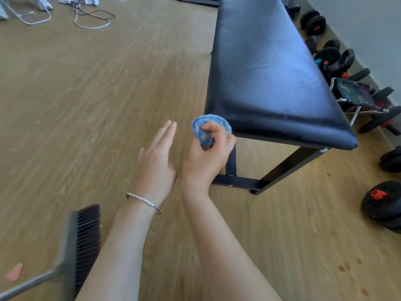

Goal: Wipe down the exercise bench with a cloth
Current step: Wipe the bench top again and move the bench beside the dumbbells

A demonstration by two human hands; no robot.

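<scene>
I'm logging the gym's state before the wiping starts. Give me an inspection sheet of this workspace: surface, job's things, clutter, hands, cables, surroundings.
Surface: glossy black bench pad on a black metal frame.
Job's things: blue cloth, bunched, at the pad's near corner; contact cannot be told.
Clutter: broom at lower left, blurred.
Hands: right hand grips the cloth; left hand open, fingers straight, holding nothing.
Cables: white and black cables loose on the wood floor, far left.
Surroundings: dumbbells and a folding stool along the wall, right of the bench.

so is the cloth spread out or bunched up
Bunched up. The blue cloth is wadded into a small ball gripped in the right hand; none of it lies spread on the exercise bench.
</scene>
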